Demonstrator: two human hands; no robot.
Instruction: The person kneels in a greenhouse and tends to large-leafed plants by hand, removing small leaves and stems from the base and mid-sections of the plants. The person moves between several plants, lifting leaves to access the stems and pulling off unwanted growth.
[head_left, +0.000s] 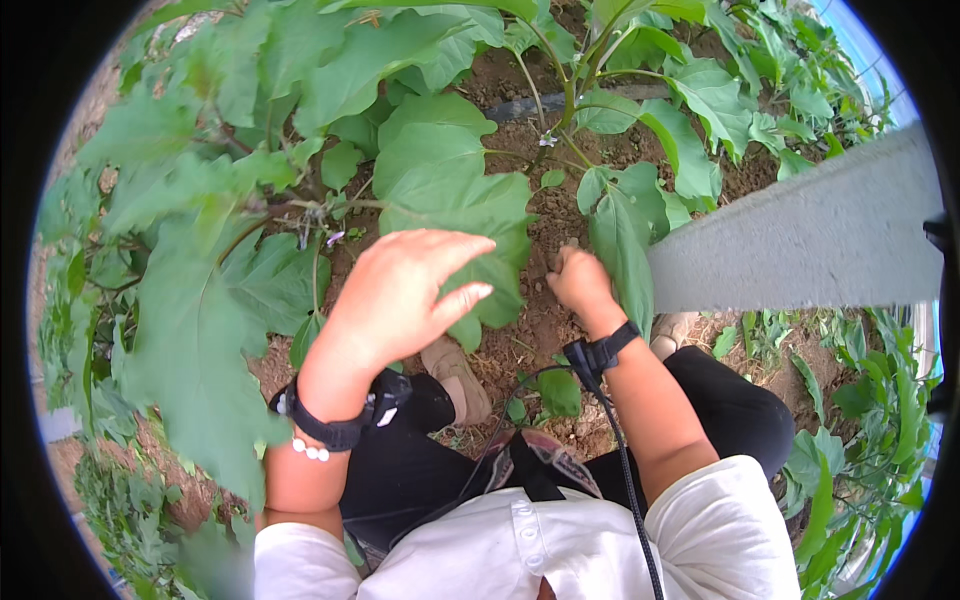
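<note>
My left hand (409, 289) hovers over a broad lobed eggplant leaf (465, 195), thumb and fingers apart, with nothing seen between them. Lower and to the right, near the brown soil (551, 202), is my right hand (579, 279); its fingers are curled, and whether they hold something is hidden. Close beside it hangs another green leaf (622, 240). An eggplant stem (568, 97) rises beyond the hands, with a small pale flower (548, 139) low on it. A purple flower (334, 238) shows among the stems left of my left hand.
A grey concrete post (795, 232) slants in from the right, close to my right forearm. A dark hose (525, 107) lies on the soil behind the leaves. A black cable (626, 480) runs from my right wrist strap down over my shirt. Dense plants stand on both sides.
</note>
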